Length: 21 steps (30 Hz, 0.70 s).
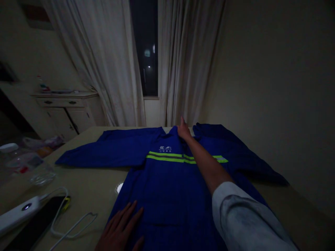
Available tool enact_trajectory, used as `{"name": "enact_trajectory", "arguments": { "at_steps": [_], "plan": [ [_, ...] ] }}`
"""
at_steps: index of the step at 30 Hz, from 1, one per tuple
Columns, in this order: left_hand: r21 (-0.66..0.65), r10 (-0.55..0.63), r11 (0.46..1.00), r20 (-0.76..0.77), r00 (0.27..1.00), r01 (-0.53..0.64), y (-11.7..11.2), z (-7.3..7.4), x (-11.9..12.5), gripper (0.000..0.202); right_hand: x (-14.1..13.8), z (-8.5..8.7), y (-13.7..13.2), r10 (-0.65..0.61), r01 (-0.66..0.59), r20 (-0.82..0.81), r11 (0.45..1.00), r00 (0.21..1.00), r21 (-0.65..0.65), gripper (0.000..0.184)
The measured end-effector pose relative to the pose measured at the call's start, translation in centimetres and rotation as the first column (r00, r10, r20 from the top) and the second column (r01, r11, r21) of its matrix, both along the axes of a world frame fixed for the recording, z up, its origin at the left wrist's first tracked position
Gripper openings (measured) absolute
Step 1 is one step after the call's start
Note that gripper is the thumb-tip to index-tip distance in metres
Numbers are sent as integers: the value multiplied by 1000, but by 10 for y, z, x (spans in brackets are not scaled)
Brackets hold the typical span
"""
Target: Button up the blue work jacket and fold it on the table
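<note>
A blue work jacket [162,195] lies spread out front side up, its sleeves stretched to both sides. Across its chest runs a yellow-green reflective stripe [164,156], with a pale printed logo above it. My right hand [184,131] reaches over the jacket to the collar, one digit pointing up and the other fingers curled at the collar cloth. Flat on the jacket's lower left edge rests my left hand [121,226], fingers spread and holding nothing. Part of a round white object [119,188] shows from under the jacket's left side.
On the table [86,188] at left are a white power strip-like device [21,213], a dark phone [39,223], a white cable [74,237] and clear plastic bottles [28,162]. Beyond stand a cabinet [66,111] and curtains [110,62]. A wall [274,87] borders the right.
</note>
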<state>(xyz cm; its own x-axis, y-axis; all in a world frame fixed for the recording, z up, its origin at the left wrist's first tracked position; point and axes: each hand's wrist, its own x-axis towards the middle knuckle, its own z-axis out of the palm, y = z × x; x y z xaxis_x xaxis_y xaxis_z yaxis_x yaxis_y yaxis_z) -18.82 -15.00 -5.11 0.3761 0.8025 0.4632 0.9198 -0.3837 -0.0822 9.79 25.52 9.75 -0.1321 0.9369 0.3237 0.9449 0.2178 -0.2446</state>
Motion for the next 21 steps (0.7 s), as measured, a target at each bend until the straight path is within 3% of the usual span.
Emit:
{"name": "enact_trajectory", "arguments": {
  "at_steps": [2, 3, 6, 8, 10, 12, 14, 16, 17, 18, 21],
  "plan": [
    [-15, 9, 1000, 17, 1000, -9, -1, 2, 2, 76, 6, 2, 1, 66, -56, -79, 991, 995, 120, 55],
    [-26, 12, 1000, 33, 999, -11, -2, 2, 3, 75, 9, -2, -2, 106, -97, -87, 989, 991, 108, 49],
    [-86, 24, 996, 91, 996, -16, -4, 4, 5, 73, 25, -24, -18, 151, -155, -43, 982, 988, -110, 32],
    [-126, 39, 992, 106, 994, -25, -5, 4, 6, 73, 38, -37, -29, 103, -106, -27, 982, 994, -157, 35],
    [-149, 54, 988, 106, 993, -37, -6, 4, 6, 72, 48, -46, -40, 0, -2, -42, 999, 999, -51, 41],
    [-152, 61, 987, 107, 992, -44, -8, 3, 6, 72, 52, -51, -53, -1, 2, -61, 1000, 998, 16, 39],
    [-156, 63, 987, 110, 992, -46, -8, 2, 6, 71, 54, -56, -68, 194, -195, -32, 979, 981, -64, 35],
    [-164, 68, 985, 117, 991, -49, -8, 3, 7, 70, 58, -59, -83, 417, -404, 19, 891, 909, -209, 35],
    [-172, 74, 984, 121, 990, -52, -8, 4, 8, 69, 63, -60, -89, 464, -440, 47, 865, 885, -240, 35],
    [-182, 79, 982, 125, 989, -55, -8, 5, 9, 68, 68, -59, -96, 458, -430, 78, 871, 886, -237, 33],
    [-207, 96, 976, 139, 986, -66, -8, 10, 11, 64, 91, -52, -115, 278, -257, 131, 954, 952, -155, 27]
  ]
}}
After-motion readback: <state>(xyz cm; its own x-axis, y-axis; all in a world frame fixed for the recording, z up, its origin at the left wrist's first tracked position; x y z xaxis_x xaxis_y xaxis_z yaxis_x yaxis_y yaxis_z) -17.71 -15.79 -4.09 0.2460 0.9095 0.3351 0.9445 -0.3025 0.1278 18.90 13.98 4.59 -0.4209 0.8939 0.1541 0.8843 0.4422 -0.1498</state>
